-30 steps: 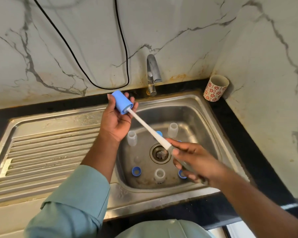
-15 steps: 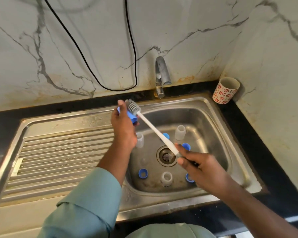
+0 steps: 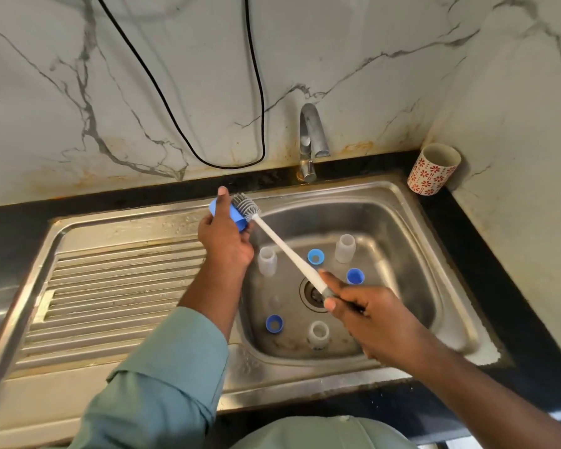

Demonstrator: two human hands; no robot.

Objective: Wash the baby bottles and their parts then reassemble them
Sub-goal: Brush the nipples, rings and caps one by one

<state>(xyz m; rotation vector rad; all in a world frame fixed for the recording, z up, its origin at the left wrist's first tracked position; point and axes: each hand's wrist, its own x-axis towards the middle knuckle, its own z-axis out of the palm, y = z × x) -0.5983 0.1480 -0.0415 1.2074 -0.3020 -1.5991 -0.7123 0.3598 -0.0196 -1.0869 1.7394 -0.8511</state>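
My left hand [image 3: 224,237] grips a blue bottle cap [image 3: 237,218] above the sink's back left rim. My right hand [image 3: 366,314] holds the handle of a white bottle brush [image 3: 285,246], and its grey bristle head [image 3: 243,204] lies against the cap's outside. In the steel sink basin [image 3: 399,228] stand three clear small bottles [image 3: 267,260] [image 3: 345,248] [image 3: 318,334]. Three blue rings or caps [image 3: 315,257] [image 3: 355,276] [image 3: 274,323] lie on the basin floor around the drain [image 3: 311,291].
A steel tap [image 3: 310,140] rises behind the basin, with no water seen running. A ribbed draining board [image 3: 110,286] lies to the left. A red-flowered cup [image 3: 433,168] leans in the back right corner. A black cable [image 3: 175,124] hangs down the marble wall.
The brush head has come out of the blue cap and now lies against its outside. My left hand turned the cap over and lowered it toward the sink rim.
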